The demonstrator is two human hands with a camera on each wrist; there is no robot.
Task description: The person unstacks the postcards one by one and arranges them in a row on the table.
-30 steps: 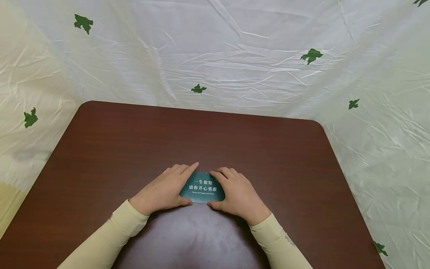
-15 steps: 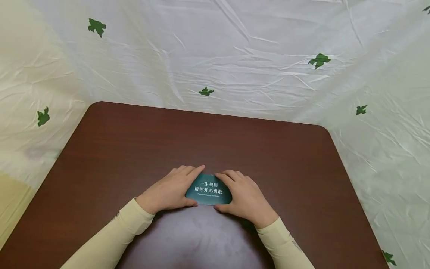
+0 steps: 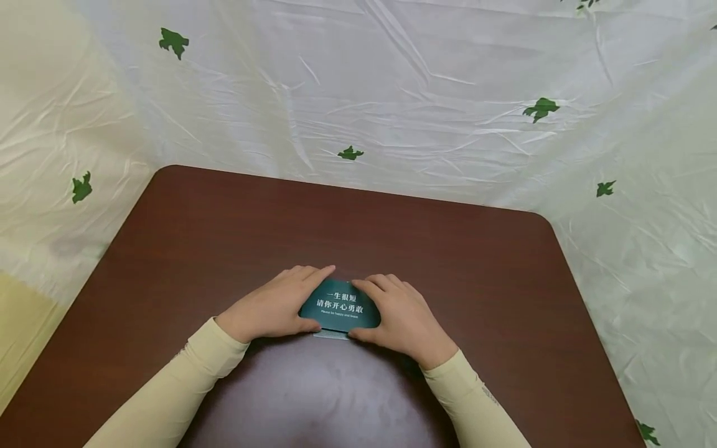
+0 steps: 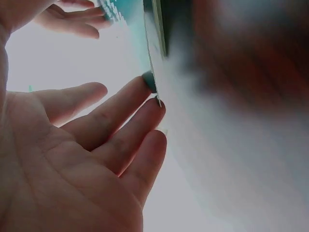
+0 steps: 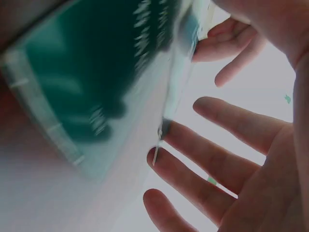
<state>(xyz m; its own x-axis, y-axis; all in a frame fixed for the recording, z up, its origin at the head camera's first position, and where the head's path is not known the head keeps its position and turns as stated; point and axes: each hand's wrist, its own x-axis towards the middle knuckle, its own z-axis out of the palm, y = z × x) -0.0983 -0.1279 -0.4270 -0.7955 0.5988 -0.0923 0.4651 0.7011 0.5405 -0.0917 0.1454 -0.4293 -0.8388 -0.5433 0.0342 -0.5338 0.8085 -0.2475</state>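
A flat, glossy teal piece with white Chinese lettering (image 3: 340,305) lies between both hands near the person's side of the table. Its exact kind is unclear. My left hand (image 3: 274,306) grips its left end, thumb at the near edge and fingers toward the far edge. On the other end, my right hand (image 3: 403,316) holds it the same way. Below the near edge shows a pale strip (image 3: 330,334), past a dark line. Fingertips (image 4: 153,107) touch a thin pale edge in the left wrist view. The right wrist view has the teal surface (image 5: 82,72) close and blurred.
The dark red-brown table (image 3: 336,224) has rounded far corners. White wrinkled sheeting (image 3: 426,81) with green leaf-like patches surrounds it on the far side and both flanks. A rounded, shiny brownish-purple area (image 3: 319,392) fills the space between the forearms.
Both hands and the teal piece have shifted slightly left and up in the head view. A pale strip and dark line now show under its near edge. The camera view has also shifted.
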